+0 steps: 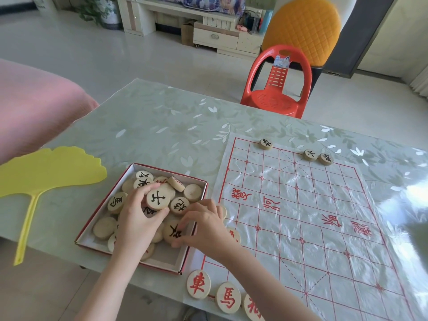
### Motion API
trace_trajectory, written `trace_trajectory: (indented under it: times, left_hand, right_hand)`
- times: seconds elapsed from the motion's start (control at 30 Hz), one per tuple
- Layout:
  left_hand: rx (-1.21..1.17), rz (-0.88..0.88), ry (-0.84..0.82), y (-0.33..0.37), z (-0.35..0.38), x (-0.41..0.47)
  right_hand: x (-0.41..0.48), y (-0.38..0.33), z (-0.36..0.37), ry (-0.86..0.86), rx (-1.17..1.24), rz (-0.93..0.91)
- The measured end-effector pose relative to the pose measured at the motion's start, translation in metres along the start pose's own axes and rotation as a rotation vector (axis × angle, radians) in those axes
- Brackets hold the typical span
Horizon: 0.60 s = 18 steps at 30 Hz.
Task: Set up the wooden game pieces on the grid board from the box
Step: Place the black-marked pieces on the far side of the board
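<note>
An open red-edged box (97,206) on the table holds several round wooden pieces. My left hand (136,218) is in the box and pinches a black-marked piece (158,199), tilted up above the pile. My right hand (203,225) reaches in from the right and grips another black-marked piece (172,231) near the box's right wall. The plastic grid board (301,216) with red lines lies right of the box. Three black-marked pieces stand on its far edge (265,144) (310,155) (326,158). Red-marked pieces line its near edge (198,284) (228,297).
A yellow leaf-shaped fan (51,170) lies left of the box. A red plastic chair (278,82) stands beyond the table's far edge, with a yellow chair (303,26) behind it. A pink cushion (34,103) borders the table at the left.
</note>
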State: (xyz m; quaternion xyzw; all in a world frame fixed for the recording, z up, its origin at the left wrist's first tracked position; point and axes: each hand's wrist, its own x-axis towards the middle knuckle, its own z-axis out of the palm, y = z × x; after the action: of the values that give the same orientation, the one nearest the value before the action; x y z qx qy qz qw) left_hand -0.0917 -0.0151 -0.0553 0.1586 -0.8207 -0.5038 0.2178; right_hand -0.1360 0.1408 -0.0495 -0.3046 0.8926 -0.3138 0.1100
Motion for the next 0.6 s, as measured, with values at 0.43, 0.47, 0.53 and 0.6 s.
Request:
trace_trajectory:
  times: [0.43,0.47,0.53,0.6]
  left_hand:
    - [0.032,-0.019,-0.05,0.003,-0.004,-0.004]
    - [0.029,-0.02,-0.053,0.003,-0.004,-0.004]
    - [0.023,-0.026,-0.054,0.004,-0.004,-0.004]
    - [0.011,-0.037,-0.055,0.007,-0.003,-0.002]
  right_hand:
    - [0.007,-0.006,0.014,-0.078,-0.154,0.028]
    - [0.006,-0.005,0.014,-0.072,-0.14,0.026]
    - [0.004,-0.007,0.011,-0.026,-0.048,0.052]
    - [0.001,-0.009,0.001,0.041,0.094,0.09]
